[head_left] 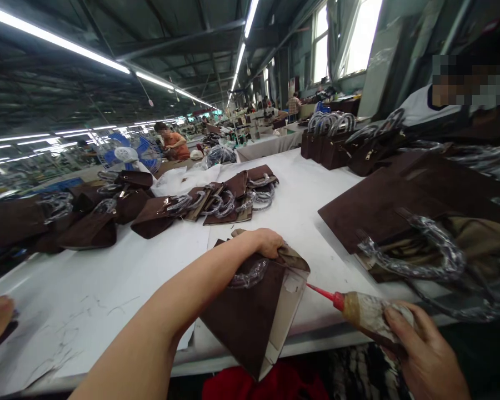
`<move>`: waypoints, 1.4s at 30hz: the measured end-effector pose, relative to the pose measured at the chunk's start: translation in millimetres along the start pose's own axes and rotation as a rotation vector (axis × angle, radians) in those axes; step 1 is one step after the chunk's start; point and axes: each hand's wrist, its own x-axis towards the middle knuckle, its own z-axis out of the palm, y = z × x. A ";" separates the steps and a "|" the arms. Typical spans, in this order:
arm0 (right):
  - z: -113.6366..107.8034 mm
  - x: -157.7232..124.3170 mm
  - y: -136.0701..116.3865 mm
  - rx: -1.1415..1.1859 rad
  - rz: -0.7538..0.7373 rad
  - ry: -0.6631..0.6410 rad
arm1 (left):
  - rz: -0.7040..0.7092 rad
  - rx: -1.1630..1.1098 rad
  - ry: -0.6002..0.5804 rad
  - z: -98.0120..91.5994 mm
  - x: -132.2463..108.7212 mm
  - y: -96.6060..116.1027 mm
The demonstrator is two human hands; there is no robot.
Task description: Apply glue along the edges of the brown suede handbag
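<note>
Right hand (425, 355), fingers wrapped shut round glue bottle (369, 314), nozzle just right of brown bag (245, 316). Left hand (266, 243), fingers clamped on bag top at desk (108, 289) edge. Looks like gluing; next needs the nozzle on cardboard flap (285, 311). More bags (216, 200) beyond.

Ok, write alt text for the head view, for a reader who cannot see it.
A person's left hand grips the top of a brown bag at the edge of a white table, while the right hand points a red-tipped squeeze bottle at its open side. More bags lie farther back.
</note>
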 end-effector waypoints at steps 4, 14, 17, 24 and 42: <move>-7.3 7.1 9.7 -0.288 -0.128 0.030 | -0.030 -0.020 -0.004 12.6 6.0 -6.3; 15.1 29.6 3.6 -0.464 -0.796 -0.009 | -0.065 -0.026 0.036 29.8 5.7 -10.0; 18.1 33.6 -0.5 -0.474 -0.834 -0.051 | -0.054 -0.022 0.050 33.1 6.0 -11.3; 14.8 34.2 2.1 -0.483 -0.919 -0.154 | -0.056 -0.014 0.068 40.4 9.2 -15.6; 13.2 41.0 -3.6 -0.476 -0.967 -0.157 | -0.049 -0.005 0.041 37.1 6.0 -11.4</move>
